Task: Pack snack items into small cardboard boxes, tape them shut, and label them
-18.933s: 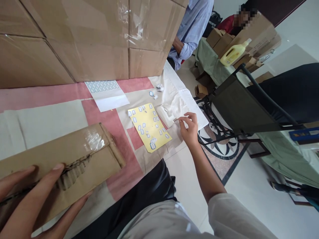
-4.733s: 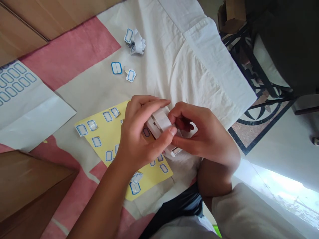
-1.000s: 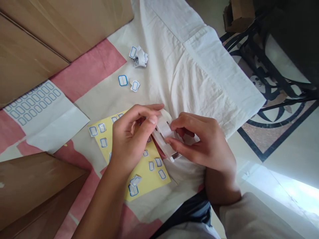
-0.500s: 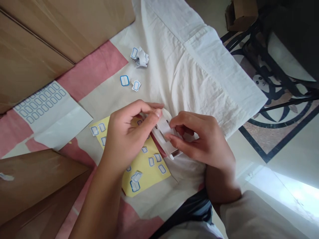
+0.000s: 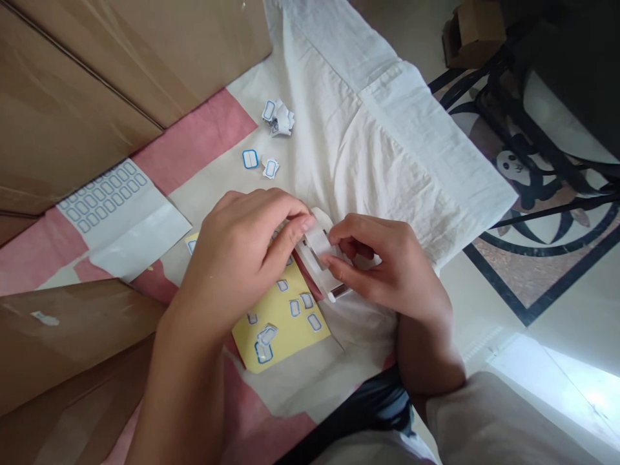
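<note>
A white plastic device (image 5: 332, 288) with dark slots and a shiny bar at its near end lies on the cloth. A small white paper piece (image 5: 320, 244) spans its middle. My left hand (image 5: 252, 248) is closed, pinching the upper left end of this piece between thumb and fingers. Around its right edge, the thumb and index finger of my right hand (image 5: 387, 261) are also closed. Partly beneath my left hand lies a yellow sheet (image 5: 276, 316) with several blue-bordered labels; its upper part is hidden.
A printed label sheet (image 5: 133, 226) lies to the left. Cut label pieces (image 5: 281, 119) are heaped beyond my hands, near a single label (image 5: 250, 159). Large cardboard boxes (image 5: 121, 64) border the far left; an open cardboard flap (image 5: 72, 342) stands nearer. The cloth edge (image 5: 475, 239) drops off at right.
The view has shifted slightly. My left hand has tipped over, with its back more upward, covering more of the yellow sheet. My right hand keeps nearly the same pinch at the device.
</note>
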`<state>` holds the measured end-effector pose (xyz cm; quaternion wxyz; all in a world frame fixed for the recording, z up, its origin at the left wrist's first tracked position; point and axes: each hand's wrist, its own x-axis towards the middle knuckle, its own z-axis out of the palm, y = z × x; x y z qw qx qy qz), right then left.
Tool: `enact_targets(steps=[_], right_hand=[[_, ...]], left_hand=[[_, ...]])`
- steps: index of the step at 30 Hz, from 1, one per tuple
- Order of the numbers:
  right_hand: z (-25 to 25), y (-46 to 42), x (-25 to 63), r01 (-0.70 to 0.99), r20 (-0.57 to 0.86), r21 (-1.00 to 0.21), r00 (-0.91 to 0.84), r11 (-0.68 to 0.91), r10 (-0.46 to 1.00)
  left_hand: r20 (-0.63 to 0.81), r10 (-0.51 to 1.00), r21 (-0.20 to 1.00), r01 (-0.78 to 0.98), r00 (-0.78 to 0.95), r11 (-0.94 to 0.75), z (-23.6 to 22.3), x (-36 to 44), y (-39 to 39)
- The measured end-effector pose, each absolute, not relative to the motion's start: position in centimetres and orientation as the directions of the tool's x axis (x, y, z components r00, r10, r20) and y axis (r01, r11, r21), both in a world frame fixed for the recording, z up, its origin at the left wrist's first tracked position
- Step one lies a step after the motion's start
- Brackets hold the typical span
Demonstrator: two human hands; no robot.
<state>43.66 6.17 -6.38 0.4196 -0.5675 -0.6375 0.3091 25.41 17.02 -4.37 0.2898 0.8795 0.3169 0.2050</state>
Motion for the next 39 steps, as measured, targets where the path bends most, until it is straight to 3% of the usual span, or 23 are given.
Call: enact_targets(steps=[8, 17, 20, 26, 33, 39], right_hand=[[-6.2, 6.4, 43.9, 0.460, 0.169, -0.873, -0.028, 0.163, 0.985], [-6.9, 6.5, 43.9, 0.460, 0.220, -0.864, -0.021, 0.205, 0.975], [-7.0, 6.4, 43.9, 0.454, 0.232, -0.865, -0.018, 0.215, 0.972], [-7.3, 6.4, 43.9, 0.417, 0.235, -0.881, -0.027, 0.225, 0.972], [-7.4, 6.4, 44.1, 0.388, 0.212, -0.896, -0.049, 0.214, 0.976], [-6.7, 6.4, 43.8, 0.493, 0.166, -0.858, -0.005, 0.147, 0.986]], left_hand=[[-0.017, 0.559, 0.604, 0.454, 0.829, -0.655, -0.6, 26.0, 18.8], [-0.116, 0.485, 0.276, 0.497, 0.867, -0.823, 1.1, 27.2, 19.0], [-0.145, 0.472, 0.237, 0.494, 0.869, -0.836, 1.1, 27.5, 19.0], [-0.196, 0.450, 0.258, 0.488, 0.871, -0.834, 0.7, 27.6, 19.0], [-0.296, 0.431, 0.429, 0.522, 0.852, -0.738, 1.5, 27.2, 20.1], [-0.361, 0.225, 0.444, 0.379, 0.905, -0.812, 2.6, 28.9, 21.5]])
